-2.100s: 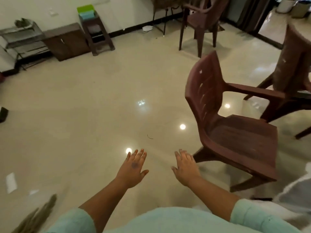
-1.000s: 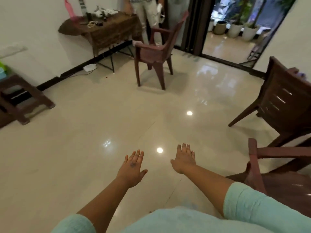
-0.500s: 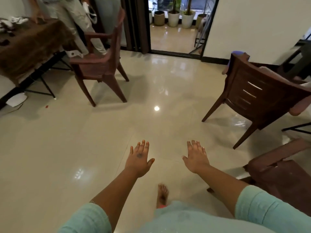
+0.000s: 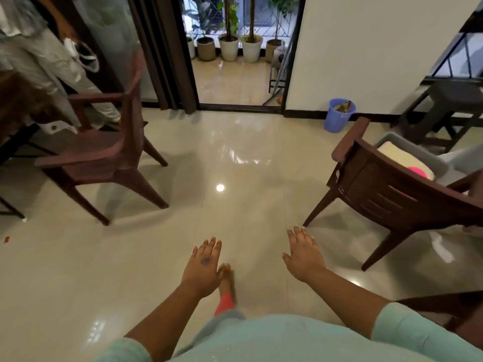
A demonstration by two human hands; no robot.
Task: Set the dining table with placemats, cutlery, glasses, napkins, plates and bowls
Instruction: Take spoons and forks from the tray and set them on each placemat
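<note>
Hands empty, dining surface out of sight.
Left hand (image 4: 203,267) and right hand (image 4: 303,254) hung flat-fingered over glossy cream floor tiles (image 4: 235,163), each grip holding nothing; dark wooden armchairs stood at ten o'clock (image 4: 104,158) and two o'clock (image 4: 392,189). Judging by this, no setting had begun.

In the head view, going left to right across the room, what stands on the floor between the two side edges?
Brown wooden armchair → row of potted plants beyond the open doorway → blue plastic bin by the white wall → dark wooden armchair with slatted back.
</note>
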